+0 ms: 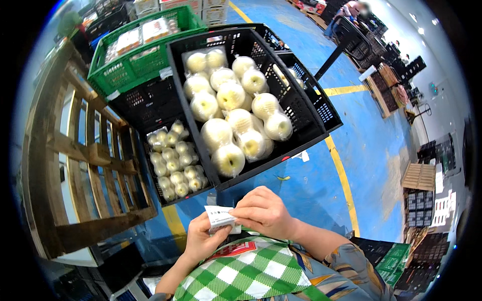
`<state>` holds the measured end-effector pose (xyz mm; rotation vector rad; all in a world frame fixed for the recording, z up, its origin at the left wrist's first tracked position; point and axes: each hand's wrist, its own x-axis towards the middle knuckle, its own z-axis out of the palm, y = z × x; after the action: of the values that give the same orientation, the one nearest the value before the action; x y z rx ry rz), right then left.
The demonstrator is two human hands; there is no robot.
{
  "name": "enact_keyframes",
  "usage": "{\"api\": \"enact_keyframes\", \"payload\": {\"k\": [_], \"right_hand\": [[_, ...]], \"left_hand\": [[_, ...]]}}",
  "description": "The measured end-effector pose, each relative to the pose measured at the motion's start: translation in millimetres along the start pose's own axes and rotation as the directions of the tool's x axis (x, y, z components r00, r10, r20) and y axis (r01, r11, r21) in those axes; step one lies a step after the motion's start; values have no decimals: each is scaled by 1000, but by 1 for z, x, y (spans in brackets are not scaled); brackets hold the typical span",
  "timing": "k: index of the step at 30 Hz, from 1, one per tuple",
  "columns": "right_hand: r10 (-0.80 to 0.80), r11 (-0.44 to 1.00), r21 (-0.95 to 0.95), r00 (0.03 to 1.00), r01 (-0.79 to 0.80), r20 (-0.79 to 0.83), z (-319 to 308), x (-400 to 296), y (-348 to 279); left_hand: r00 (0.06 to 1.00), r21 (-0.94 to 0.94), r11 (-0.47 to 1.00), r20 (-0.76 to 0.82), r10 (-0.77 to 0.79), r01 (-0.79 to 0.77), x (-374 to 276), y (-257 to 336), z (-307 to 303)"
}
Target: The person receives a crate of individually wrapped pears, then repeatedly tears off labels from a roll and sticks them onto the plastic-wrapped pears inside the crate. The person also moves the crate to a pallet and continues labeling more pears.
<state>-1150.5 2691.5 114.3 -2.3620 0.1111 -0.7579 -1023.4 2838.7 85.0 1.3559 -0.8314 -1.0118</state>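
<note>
Both hands meet in front of a green-and-white checked apron (pixel 244 272). Between thumb and fingers, my left hand (pixel 207 239) pinches small white printed labels (pixel 219 218). The fingers of my right hand (pixel 265 211) grip the right edge of the same labels. Just beyond the hands stands a black plastic crate (pixel 260 165). Inside it lie several clear-wrapped packs of pale round fruit (pixel 230 96), mostly in pairs and some stacked on others. A lower black crate to its left holds more wrapped pale fruit (pixel 173 163).
A wooden pallet (pixel 94 150) stands upright at the left. Behind it, a green crate (pixel 128 67) holds wrapped packs. A black handle (pixel 337 52) rises beyond the crates. Yellow lines (pixel 340 180) cross the blue floor. Another person (pixel 348 15) is at the far right.
</note>
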Motion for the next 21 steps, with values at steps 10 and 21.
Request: {"api": "enact_keyframes", "payload": {"k": [10, 21], "right_hand": [[-52, 995, 83, 993, 61, -108, -44, -6, 46], [110, 891, 450, 990, -57, -92, -80, 15, 91]], "left_hand": [[965, 273, 962, 257, -48, -25, 64, 46, 21], [856, 436, 900, 472, -209, -20, 130, 88, 14]]}}
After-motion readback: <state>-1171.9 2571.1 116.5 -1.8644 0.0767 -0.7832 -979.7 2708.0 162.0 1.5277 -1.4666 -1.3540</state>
